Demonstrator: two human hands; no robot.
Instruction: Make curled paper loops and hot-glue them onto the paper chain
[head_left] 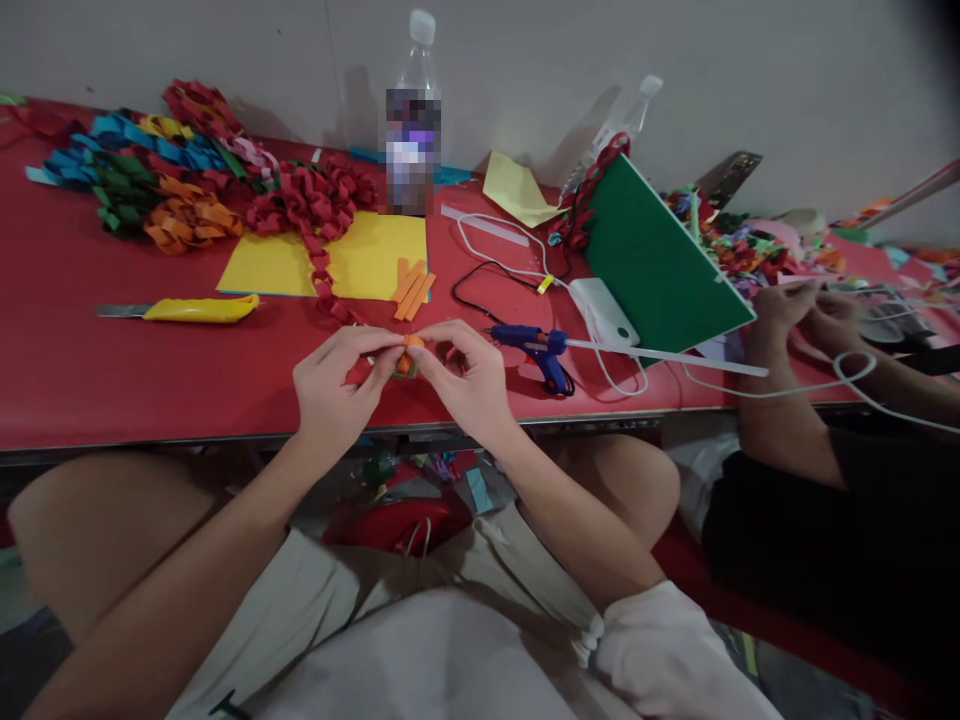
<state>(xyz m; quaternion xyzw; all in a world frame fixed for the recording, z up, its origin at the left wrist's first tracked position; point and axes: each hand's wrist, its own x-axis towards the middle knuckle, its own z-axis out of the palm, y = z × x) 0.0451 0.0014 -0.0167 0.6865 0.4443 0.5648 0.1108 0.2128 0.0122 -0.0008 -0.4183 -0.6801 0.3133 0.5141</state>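
Between my fingertips is a small curled orange paper strip (412,349), held near the front edge of the red table. My left hand (341,375) pinches it from the left, and my right hand (466,378) pinches it from the right. A red paper chain (322,272) trails down toward my left fingers. Just beyond my hands lie several loose orange paper strips (413,290), partly on a yellow sheet (364,258). A blue glue gun (536,348) with a long glue stick rests to the right of my right hand.
A yellow cutter knife (199,310) lies at left. Coloured paper chains (187,210) are heaped behind it. A bottle (414,120) stands by the wall. At right are a white power strip (602,310), cables, a leaning green board (652,250) and another person's hands (806,305).
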